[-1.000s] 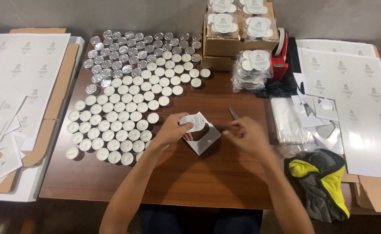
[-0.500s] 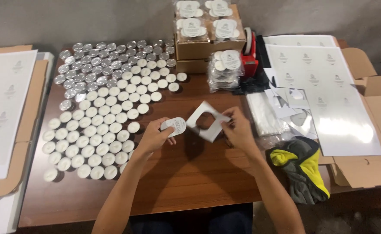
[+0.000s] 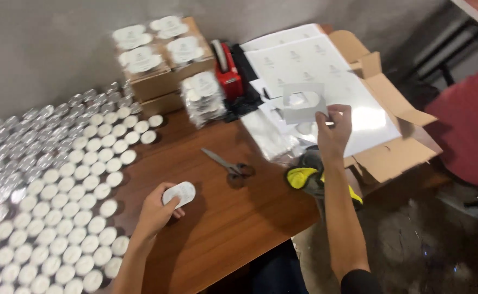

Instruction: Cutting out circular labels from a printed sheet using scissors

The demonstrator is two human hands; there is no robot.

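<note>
My left hand (image 3: 156, 211) holds a round white-topped tin (image 3: 178, 194) low over the wooden table (image 3: 233, 218), beside the rows of small white-topped tins (image 3: 70, 218). My right hand (image 3: 334, 130) is stretched out to the right and pinches a square of white backing paper with a round hole (image 3: 303, 102). It holds that square above the white sticker sheets (image 3: 315, 71) lying in an open cardboard box (image 3: 391, 158). Scissors (image 3: 229, 165) lie on the table between my two hands.
Bare metal tins (image 3: 26, 136) fill the far left. Cardboard boxes topped with wrapped tin packs (image 3: 160, 54) stand at the back, next to a red tape dispenser (image 3: 229, 71). A yellow and black cloth (image 3: 309, 177) hangs at the table's right edge. Someone in red (image 3: 467, 120) is at far right.
My hands have parted: the right one carried the cut-out paper square away to the right over the sticker sheets, the left kept the tin. The camera turned right.
</note>
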